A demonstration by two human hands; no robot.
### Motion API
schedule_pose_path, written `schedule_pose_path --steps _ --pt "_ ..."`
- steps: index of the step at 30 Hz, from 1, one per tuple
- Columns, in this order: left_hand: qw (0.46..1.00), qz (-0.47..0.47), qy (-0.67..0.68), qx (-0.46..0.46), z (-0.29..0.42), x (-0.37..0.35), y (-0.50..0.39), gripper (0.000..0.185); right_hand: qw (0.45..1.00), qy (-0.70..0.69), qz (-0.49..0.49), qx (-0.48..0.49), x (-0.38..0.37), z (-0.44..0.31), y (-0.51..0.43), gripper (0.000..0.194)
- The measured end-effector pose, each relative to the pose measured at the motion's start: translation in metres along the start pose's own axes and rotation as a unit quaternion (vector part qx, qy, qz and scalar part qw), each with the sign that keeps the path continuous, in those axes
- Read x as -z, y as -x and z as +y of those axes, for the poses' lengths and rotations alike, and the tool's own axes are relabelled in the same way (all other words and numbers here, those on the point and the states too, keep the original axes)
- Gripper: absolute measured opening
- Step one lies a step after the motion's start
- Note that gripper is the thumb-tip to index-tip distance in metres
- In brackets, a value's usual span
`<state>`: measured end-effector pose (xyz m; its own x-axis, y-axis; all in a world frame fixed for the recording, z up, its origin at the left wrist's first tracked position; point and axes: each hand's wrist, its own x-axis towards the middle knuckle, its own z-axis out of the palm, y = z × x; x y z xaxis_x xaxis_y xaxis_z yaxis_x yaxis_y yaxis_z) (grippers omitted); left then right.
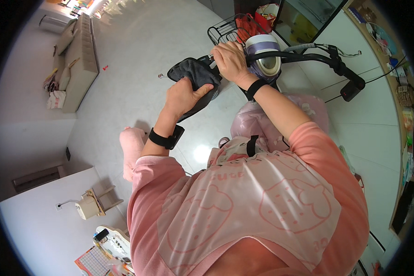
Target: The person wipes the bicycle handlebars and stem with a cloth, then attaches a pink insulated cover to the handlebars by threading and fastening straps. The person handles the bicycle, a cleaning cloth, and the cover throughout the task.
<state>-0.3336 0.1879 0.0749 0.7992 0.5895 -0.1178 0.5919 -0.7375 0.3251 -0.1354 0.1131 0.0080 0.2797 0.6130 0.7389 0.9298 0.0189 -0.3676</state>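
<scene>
My left hand (183, 97) grips a dark grey cloth (190, 71), its thumb laid across the top. The cloth hangs over the left end of a black handlebar (303, 57) and hides the grip there. A metal lever tip (162, 76) pokes out beyond the cloth. With fingers wrapped over the bar, my right hand (230, 62) holds the handlebar just left of a purple and white headlamp housing (263, 51). The bar's right end (352, 88) is bare of hands. Below the bar is a pink quilted seat cover (305, 107).
A black wire basket (224, 31) with a red bag (245, 28) is at the front. White cabinets (369, 145) and a cluttered shelf (402, 89) line the right. A beige sofa (79, 62) stands far left, a pink plush-like object (132, 148) nearer.
</scene>
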Motion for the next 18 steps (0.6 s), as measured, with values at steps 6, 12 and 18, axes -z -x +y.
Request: schedule_pose_path --steps 6,12,18 --pt "0.998 0.031 -0.021 -0.05 -0.003 -0.002 0.007 0.078 1.0 -0.01 0.001 0.0 -0.001 0.002 0.001 0.02" --pt "0.994 0.08 -0.057 -0.039 0.003 -0.005 0.015 0.069 1.0 -0.019 0.003 -0.006 0.0 0.001 0.001 0.02" --pt "0.952 -0.049 0.302 0.036 -0.067 -0.001 0.017 0.046 1.0 -0.023 -0.015 -0.014 0.003 0.0 0.002 0.019"
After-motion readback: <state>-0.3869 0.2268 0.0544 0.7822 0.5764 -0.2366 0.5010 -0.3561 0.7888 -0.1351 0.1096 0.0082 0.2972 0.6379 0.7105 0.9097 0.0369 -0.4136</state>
